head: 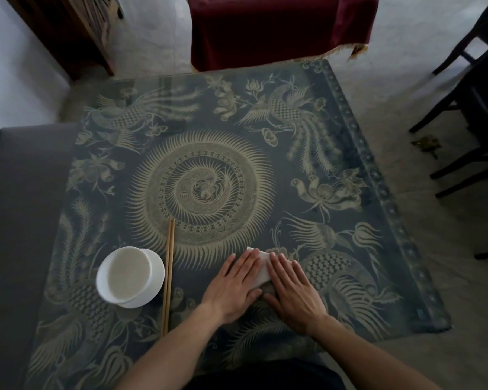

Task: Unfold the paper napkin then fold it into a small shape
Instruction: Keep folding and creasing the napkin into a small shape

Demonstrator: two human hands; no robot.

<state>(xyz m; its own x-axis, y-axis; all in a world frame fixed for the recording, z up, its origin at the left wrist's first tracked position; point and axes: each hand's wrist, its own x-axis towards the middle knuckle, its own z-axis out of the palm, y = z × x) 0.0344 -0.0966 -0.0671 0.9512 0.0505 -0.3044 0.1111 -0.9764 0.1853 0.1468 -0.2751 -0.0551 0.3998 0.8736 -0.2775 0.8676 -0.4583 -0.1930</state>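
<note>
While flat on the napkin [261, 270], both hands' fingers [245, 266] outspread, patterned table [321, 153] beneath.

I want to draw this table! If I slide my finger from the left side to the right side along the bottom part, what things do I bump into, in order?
White bowl → chopsticks → left hand → paper napkin → right hand.

Dim room: patterned table [350, 153], maroon-draped chair [279, 29], dark wooden chairs [468, 102], pale floor [423, 66].
</note>
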